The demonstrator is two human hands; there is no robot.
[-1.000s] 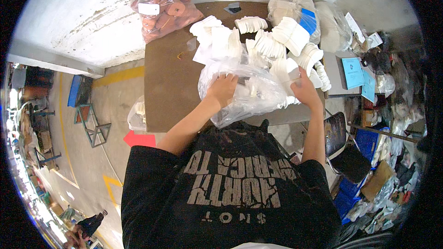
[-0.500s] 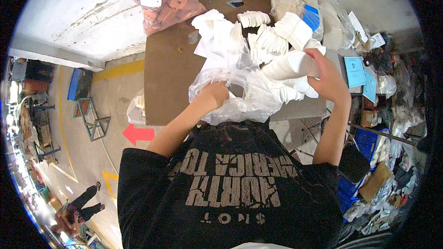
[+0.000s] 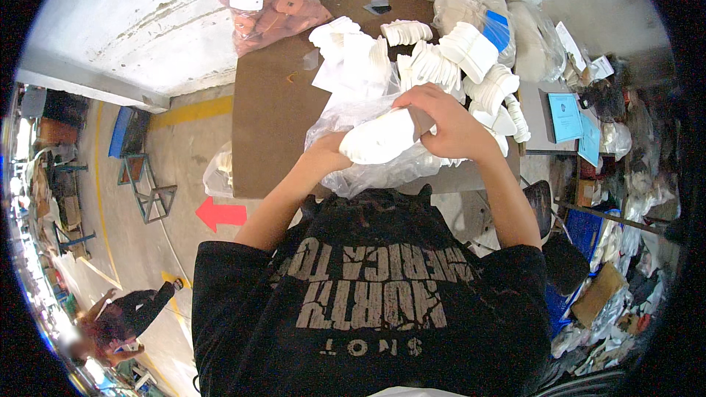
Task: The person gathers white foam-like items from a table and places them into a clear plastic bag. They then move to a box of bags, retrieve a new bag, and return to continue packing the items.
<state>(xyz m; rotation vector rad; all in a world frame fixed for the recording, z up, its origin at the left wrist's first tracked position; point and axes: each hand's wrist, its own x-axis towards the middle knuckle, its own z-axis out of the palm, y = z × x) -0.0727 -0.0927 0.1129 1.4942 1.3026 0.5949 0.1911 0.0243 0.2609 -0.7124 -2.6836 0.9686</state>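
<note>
A stack of white insole-shaped pieces (image 3: pixel 379 140) is gripped by my right hand (image 3: pixel 450 123), with the fingers over its right end. The stack lies tilted above a clear plastic bag (image 3: pixel 415 170) at the table's near edge. My left hand (image 3: pixel 329 153) is at the stack's left end, beside the bag. Its fingers are hidden behind the pieces, so whether it grips the bag or the stack does not show. Beyond my hands, more white insole-shaped pieces (image 3: pixel 430 66) lie in piles on the brown table (image 3: pixel 272 117).
A clear bag of orange-brown rolls (image 3: pixel 283 7) stands at the far left corner. Full bags (image 3: pixel 533 40) stand at the far right. Blue booklets (image 3: pixel 565 117) lie on the right. A metal frame (image 3: pixel 151 191) stands on the floor to the left; another person (image 3: pixel 121 323) is at the lower left.
My right hand has brought the stack leftward and nearer, from over the right-hand piles to the plastic bag. My left hand has shifted slightly left, and its fingers are now covered by the stack.
</note>
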